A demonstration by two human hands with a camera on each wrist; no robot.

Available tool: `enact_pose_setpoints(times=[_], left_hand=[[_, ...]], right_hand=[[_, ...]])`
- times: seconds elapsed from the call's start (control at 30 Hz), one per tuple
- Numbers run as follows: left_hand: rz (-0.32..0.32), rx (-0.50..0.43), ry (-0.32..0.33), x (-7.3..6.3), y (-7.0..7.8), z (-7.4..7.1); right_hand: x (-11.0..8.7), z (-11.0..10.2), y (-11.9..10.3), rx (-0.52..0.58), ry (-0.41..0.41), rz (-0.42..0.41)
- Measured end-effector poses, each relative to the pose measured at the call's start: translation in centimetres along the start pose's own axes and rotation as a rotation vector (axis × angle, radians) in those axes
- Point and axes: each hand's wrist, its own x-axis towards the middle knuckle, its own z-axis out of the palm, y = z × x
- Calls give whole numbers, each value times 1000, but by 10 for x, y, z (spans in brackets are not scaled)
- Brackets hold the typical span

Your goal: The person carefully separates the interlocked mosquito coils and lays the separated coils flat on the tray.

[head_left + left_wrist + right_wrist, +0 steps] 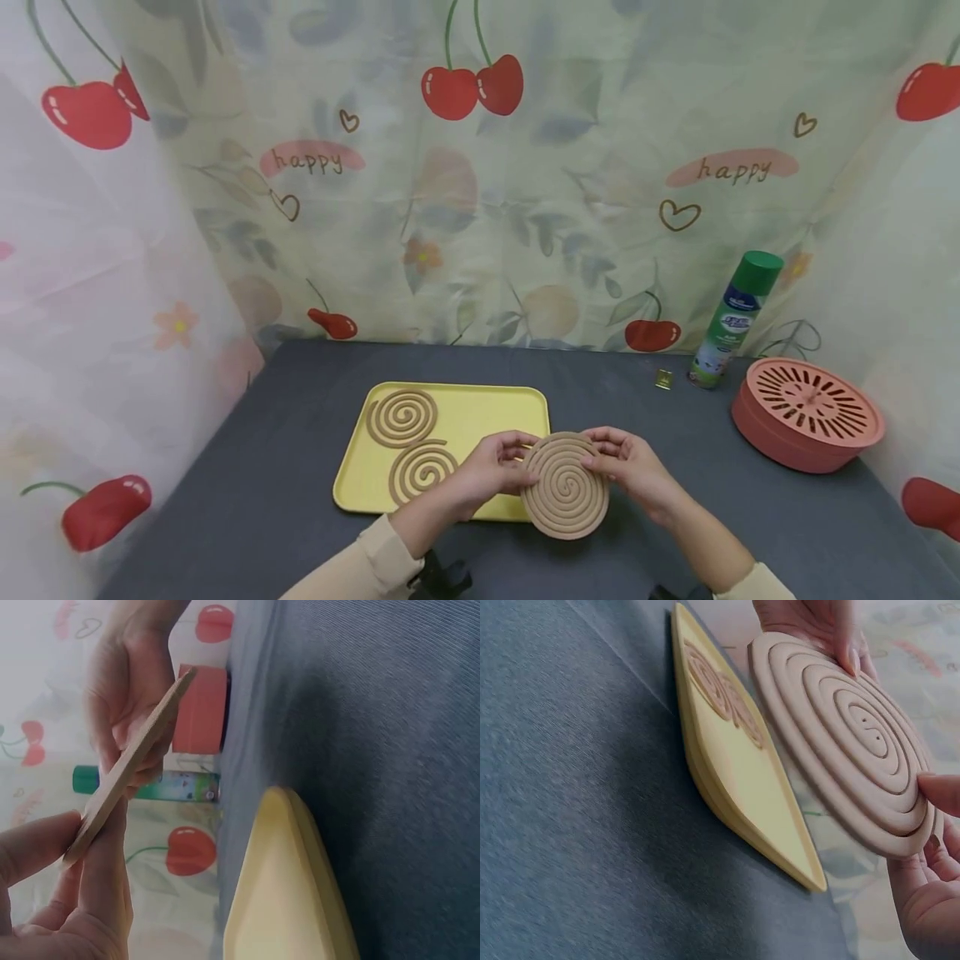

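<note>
A tan, round mosquito coil (566, 492), tightly wound, is held up just past the right front corner of a yellow tray (502, 408). My left hand (495, 467) pinches its left edge between thumb and fingers. At the upper right edge, my right hand (633, 471) grips it the same way, thumb on the near face. From the left wrist the coil (135, 765) shows edge-on, tilted and clear of the table. In the right wrist view its spiral face (832, 727) looks whole, with small holes at the centre. Two looser single coils (402, 418) lie on the tray's left side.
At the back right stands a green spray can (731, 325), with a small gold-coloured piece (663, 379) to its left. A round pink slotted box (810, 417) sits at the right on the dark tablecloth (285, 467). Cherry-printed curtains (480, 208) enclose the back and sides.
</note>
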Motion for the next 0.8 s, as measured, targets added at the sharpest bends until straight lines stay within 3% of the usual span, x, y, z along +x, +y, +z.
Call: enact_pose_setpoints(times=[0.57,0.8], left_hand=[[21,-22,-56,-37,-6,-9],[31,-22,-24,-52,-16,-9]], right_hand=[[-11,23,2,50,-132,-16],[-19,31,10,98,-209,-22]])
